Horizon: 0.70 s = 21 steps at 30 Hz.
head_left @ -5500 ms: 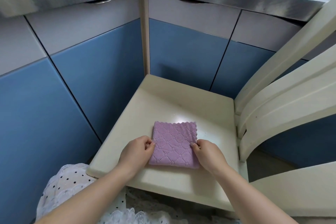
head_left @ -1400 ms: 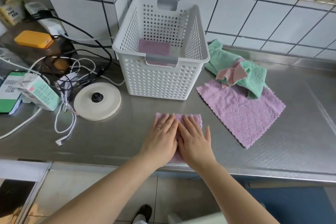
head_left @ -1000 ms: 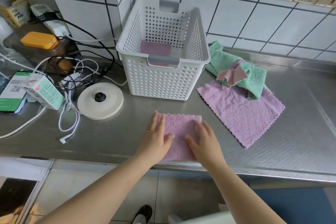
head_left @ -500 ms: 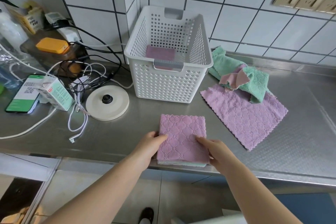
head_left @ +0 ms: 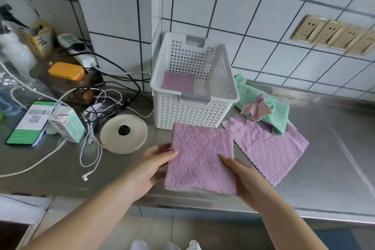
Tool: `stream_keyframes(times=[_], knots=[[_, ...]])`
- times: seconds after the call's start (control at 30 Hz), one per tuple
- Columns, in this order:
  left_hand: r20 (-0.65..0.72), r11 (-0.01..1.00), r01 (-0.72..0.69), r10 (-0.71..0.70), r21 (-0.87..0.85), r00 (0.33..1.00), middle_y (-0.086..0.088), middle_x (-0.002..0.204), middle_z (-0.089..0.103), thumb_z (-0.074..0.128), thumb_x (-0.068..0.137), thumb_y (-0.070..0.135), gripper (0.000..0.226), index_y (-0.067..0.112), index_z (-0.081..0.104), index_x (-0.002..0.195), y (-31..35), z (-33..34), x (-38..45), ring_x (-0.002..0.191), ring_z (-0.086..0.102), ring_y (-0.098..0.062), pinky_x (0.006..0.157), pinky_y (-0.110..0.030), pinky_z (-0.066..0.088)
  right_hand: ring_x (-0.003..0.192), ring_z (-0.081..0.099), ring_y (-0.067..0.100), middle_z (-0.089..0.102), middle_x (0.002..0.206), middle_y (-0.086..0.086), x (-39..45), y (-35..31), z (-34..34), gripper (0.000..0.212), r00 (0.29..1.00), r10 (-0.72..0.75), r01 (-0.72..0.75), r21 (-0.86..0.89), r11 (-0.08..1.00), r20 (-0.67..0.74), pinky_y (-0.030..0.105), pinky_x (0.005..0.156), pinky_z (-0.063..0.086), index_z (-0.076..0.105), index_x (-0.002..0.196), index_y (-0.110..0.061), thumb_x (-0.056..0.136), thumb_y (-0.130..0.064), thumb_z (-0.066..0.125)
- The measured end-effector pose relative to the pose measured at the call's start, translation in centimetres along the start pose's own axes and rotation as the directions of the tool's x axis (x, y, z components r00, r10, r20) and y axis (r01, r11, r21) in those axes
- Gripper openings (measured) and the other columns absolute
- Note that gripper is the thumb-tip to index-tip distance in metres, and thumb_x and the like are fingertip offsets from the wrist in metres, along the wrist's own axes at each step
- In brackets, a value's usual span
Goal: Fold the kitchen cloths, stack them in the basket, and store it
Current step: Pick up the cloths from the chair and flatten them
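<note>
Folded cloth (head_left: 200, 158): pink quilted square, being held just above the front edge of the steel surface (head_left: 324, 168); its far edge is overlapping the basket's front wall in view.
Left hand (head_left: 151, 165): gripping the cloth's left edge, thumb on top, fingers curling underneath.
Right hand (head_left: 246, 178): gripping the lower right corner, thumb lying across the top face.
Basket (head_left: 194, 115): white, perforated, standing against the tiled wall; one pink folded cloth (head_left: 178, 84) is lying flat inside.
Unfolded pink cloth (head_left: 265, 146): lying spread just right of the held one.
Green-and-pink cloths (head_left: 269, 107): lying crumpled, partly on the spread cloth, beside the basket.
Left clutter: kettle base (head_left: 123, 136), tangled cables (head_left: 95, 107), small carton (head_left: 68, 126), phone (head_left: 28, 124), orange box (head_left: 66, 71).
</note>
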<state>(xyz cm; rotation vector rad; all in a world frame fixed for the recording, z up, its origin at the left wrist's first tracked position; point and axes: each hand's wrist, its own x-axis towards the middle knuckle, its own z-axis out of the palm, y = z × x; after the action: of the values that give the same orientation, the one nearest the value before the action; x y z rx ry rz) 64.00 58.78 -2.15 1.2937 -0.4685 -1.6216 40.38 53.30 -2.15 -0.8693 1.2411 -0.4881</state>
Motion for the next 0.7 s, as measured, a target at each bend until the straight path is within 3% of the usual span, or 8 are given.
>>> stream_keyframes(times=[0.1, 0.17, 0.27, 0.37, 0.5, 0.63, 0.7], knots=[[0.056, 0.999, -0.036, 0.038, -0.038, 0.998, -0.016, 0.115, 0.067, 0.067, 0.074, 0.015, 0.048, 0.006, 0.059, 0.12, 2.1, -0.3, -1.9, 0.115, 0.058, -0.035, 0.105, -0.052, 0.037, 0.091, 0.063, 0.026, 0.068, 0.11, 0.015, -1.7, -2.2, 1.0, 0.093, 0.998, -0.058, 0.058, -0.041, 0.997, 0.005, 0.041, 0.076, 0.05, 0.052, 0.12, -0.008, 0.047, -0.055, 0.087], [0.076, 0.997, -0.071, 0.074, -0.035, 0.994, -0.018, 0.113, 0.067, 0.066, 0.072, 0.015, 0.046, 0.007, 0.06, 0.117, 3.6, -0.2, -2.8, 0.112, 0.058, -0.035, 0.106, -0.052, 0.035, 0.084, 0.061, 0.024, 0.068, 0.103, 0.011, -2.6, -3.9, 1.6, 0.097, 0.996, -0.086, 0.087, -0.071, 0.994, 0.015, 0.039, 0.07, 0.048, 0.05, 0.121, -0.009, 0.045, -0.056, 0.087], [0.075, 0.991, -0.128, 0.13, -0.034, 0.989, -0.023, 0.121, 0.061, 0.068, 0.07, 0.015, 0.048, 0.007, 0.061, 0.117, 5.9, 0.2, -2.9, 0.107, 0.053, -0.037, 0.107, -0.053, 0.03, 0.079, 0.061, 0.023, 0.067, 0.098, 0.011, -3.3, -6.4, 2.1, 0.084, 0.989, -0.141, 0.143, -0.074, 0.987, 0.038, 0.035, 0.063, 0.049, 0.052, 0.118, -0.008, 0.052, -0.05, 0.081], [0.101, 0.986, -0.166, 0.168, -0.032, 0.981, -0.028, 0.124, 0.057, 0.07, 0.071, 0.018, 0.044, 0.007, 0.065, 0.113, 8.4, 1.0, -2.3, 0.11, 0.051, -0.036, 0.109, -0.057, 0.025, 0.095, 0.065, 0.031, 0.069, 0.109, 0.011, -3.2, -9.2, 2.3, 0.077, 0.981, -0.187, 0.191, -0.088, 0.978, 0.05, 0.042, 0.077, 0.054, 0.056, 0.117, -0.012, 0.052, -0.049, 0.077], [0.114, 0.972, -0.236, 0.232, 0.023, 0.966, -0.027, 0.122, 0.059, 0.066, 0.072, 0.018, 0.043, 0.003, 0.063, 0.111, 12.6, 2.4, -0.4, 0.115, 0.053, -0.04, 0.109, -0.056, 0.03, 0.089, 0.061, 0.024, 0.068, 0.106, 0.016, -2.3, -14.0, 2.4, 0.075, 0.969, -0.246, 0.248, -0.119, 0.961, 0.032, 0.043, 0.084, 0.051, 0.06, 0.111, -0.011, 0.05, -0.05, 0.079], [0.065, 0.961, -0.276, 0.274, 0.031, 0.96, -0.026, 0.119, 0.061, 0.063, 0.082, 0.014, 0.046, 0.001, 0.054, 0.125, 17.3, 3.9, 3.0, 0.114, 0.057, -0.038, 0.1, -0.049, 0.044, 0.076, 0.062, 0.019, 0.068, 0.092, 0.007, 0.0, -19.0, 2.5, 0.038, 0.958, -0.284, 0.285, -0.084, 0.955, 0.023, 0.034, 0.072, 0.055, 0.063, 0.109, -0.011, 0.08, -0.035, 0.068], [0.015, 0.959, -0.282, 0.282, 0.013, 0.959, -0.023, 0.117, 0.063, 0.061, 0.087, 0.011, 0.049, 0.005, 0.047, 0.133, 19.3, 4.2, 5.4, 0.109, 0.062, -0.034, 0.091, -0.047, 0.051, 0.075, 0.062, 0.018, 0.066, 0.094, 0.005, 2.0, -21.3, 2.6, 0.032, 0.952, -0.306, 0.306, -0.048, 0.951, 0.005, 0.032, 0.065, 0.054, 0.062, 0.112, -0.009, 0.087, -0.029, 0.065]])
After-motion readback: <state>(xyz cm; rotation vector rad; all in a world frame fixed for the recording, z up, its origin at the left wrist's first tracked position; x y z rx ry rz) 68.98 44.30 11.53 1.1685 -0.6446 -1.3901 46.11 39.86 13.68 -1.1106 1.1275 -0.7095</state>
